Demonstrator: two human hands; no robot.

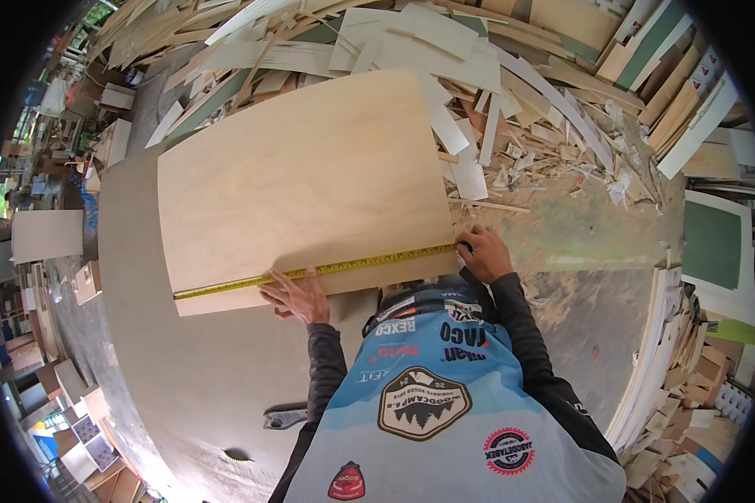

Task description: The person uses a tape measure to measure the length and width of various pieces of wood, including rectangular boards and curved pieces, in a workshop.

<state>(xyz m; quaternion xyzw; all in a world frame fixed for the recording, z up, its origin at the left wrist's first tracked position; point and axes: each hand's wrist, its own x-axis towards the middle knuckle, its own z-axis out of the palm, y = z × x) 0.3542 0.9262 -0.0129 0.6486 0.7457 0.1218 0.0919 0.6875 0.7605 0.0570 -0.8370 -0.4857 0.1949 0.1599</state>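
Note:
A pale plywood panel lies on a larger grey-brown board. A yellow tape measure is stretched across the panel near its close edge, from the left side to the right side. My right hand is closed at the panel's right edge, gripping the dark end of the tape measure; its fingers partly hide that end. My left hand rests at the panel's near edge with fingers spread, touching the tape and the wood, and holds nothing.
The grey-brown board carries a grey metal tool and a small dark object near my left arm. Wood offcuts pile up beyond the panel. Scraps and shavings litter the floor at right. Leaning boards stand far right.

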